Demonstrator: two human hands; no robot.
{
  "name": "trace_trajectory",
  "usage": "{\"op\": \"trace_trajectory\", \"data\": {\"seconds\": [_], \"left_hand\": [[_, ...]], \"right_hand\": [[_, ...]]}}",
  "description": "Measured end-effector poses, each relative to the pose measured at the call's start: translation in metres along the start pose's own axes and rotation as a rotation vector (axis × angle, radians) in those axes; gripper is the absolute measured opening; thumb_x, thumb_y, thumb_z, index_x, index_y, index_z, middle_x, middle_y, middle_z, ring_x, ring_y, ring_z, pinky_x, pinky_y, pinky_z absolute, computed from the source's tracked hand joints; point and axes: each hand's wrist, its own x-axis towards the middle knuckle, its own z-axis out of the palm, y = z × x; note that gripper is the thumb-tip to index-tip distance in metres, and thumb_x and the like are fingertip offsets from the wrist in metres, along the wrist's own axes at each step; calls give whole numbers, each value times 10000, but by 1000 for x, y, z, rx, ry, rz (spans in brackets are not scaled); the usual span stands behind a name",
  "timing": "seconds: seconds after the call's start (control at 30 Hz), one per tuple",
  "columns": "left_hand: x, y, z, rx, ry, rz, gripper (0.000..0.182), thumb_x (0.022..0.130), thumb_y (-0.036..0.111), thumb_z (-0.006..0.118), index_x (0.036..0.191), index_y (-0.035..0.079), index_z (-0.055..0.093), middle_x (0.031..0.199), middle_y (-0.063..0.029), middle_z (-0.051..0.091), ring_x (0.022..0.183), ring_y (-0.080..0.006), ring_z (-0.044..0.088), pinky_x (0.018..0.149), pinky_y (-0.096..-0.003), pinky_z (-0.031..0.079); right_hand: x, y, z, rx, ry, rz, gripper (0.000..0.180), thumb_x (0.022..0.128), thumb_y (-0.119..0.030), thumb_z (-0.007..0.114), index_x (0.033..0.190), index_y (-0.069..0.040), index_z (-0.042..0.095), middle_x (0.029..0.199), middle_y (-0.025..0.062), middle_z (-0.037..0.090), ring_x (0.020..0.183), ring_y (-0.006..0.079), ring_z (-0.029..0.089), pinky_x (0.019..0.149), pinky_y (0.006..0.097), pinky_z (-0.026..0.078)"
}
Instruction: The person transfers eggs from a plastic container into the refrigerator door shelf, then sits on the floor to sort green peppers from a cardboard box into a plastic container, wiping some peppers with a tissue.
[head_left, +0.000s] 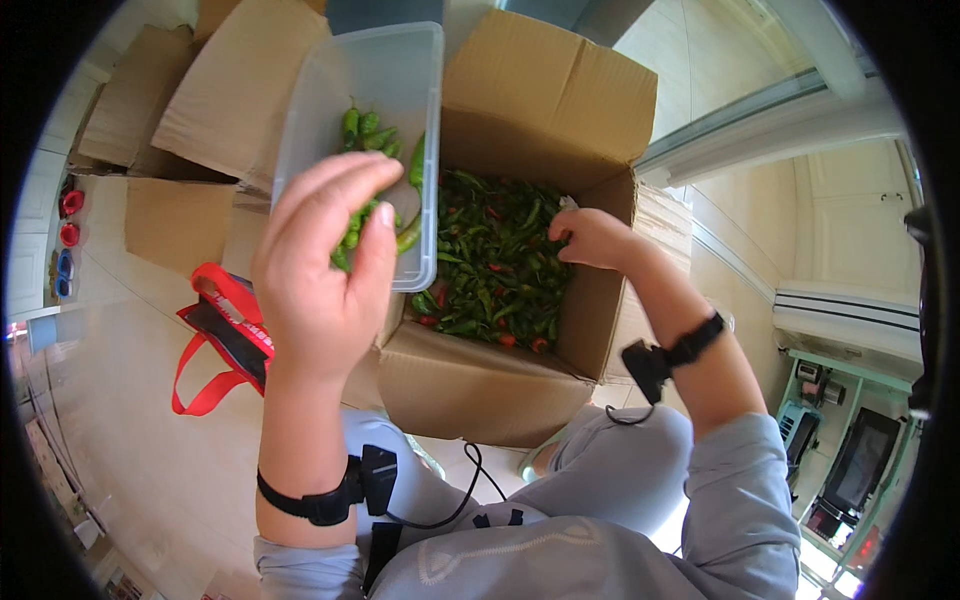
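My left hand (322, 255) hovers over a translucent plastic bin (360, 64), its thumb and fingers apart with nothing between them. Several green chili peppers (364, 127) lie inside the bin, partly hidden by that hand. Beside the bin stands an open cardboard box (487, 390) holding a heap of green and some red chili peppers (502, 255). Over the right side of this heap is my right hand (596, 238), its fingers curled. A small whitish piece (568, 202) shows by its fingertips; whether the hand grips it or anything else is unclear.
Another cardboard box (240, 82) with raised flaps stands at the upper left. A red-handled bag (229, 337) rests on the tiled floor left of my forearm. A sliding-door frame (757, 124) runs at the upper right, and a green shelf unit (847, 450) holds appliances at the right.
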Motion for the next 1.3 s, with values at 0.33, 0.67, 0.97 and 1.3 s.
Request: {"op": "trace_trajectory", "data": {"seconds": [0.33,0.67,0.97,1.3], "left_hand": [[-16,37,27,9,-578,71,239,713,87,683,947,74,638,940,-47,644,825,-230,610,751,-369,449],[-11,32,31,-37,-534,62,253,715,66,674,964,63,631,949,-38,633,822,-237,603,744,-365,455],[-11,35,43,-114,-468,-19,324,733,95,689,1046,48,619,969,-80,624,777,-260,607,686,-358,494],[-23,56,62,-378,-170,-379,580,762,182,739,1212,25,410,1141,-120,458,842,-176,556,637,-255,471]], "right_hand": [[62,-12,110,-597,-402,419,829,753,-257,729,1429,-132,266,1431,169,269,1199,400,418,826,558,477],[57,-1,121,-420,-258,416,456,796,-146,627,1217,-70,471,1242,129,469,1060,301,543,744,401,537],[-34,-30,-18,1532,-299,-12,161,886,-122,505,1043,-87,516,1136,97,563,976,224,601,749,375,531],[-53,-135,-11,1927,-203,-532,508,880,-184,524,1339,-83,331,1307,89,406,1153,243,455,990,390,361]]}}
